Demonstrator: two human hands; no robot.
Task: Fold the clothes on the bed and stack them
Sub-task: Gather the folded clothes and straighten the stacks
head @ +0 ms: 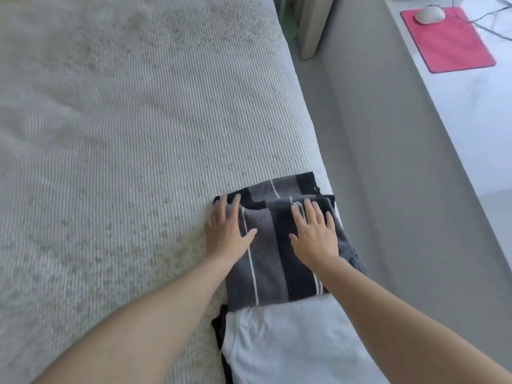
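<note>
Our left hand and right hand press flat, fingers spread, on the striped sweater. It lies lower right on the bed, overlapping a white shirt.

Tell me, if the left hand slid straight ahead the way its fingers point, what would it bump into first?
Probably nothing solid: the left hand would slide off the striped sweater onto bare bedspread.

Two bare hands, one folded grey-and-black striped knit sweater, one folded white garment, one pink rectangular mouse pad, one white computer mouse.
</note>
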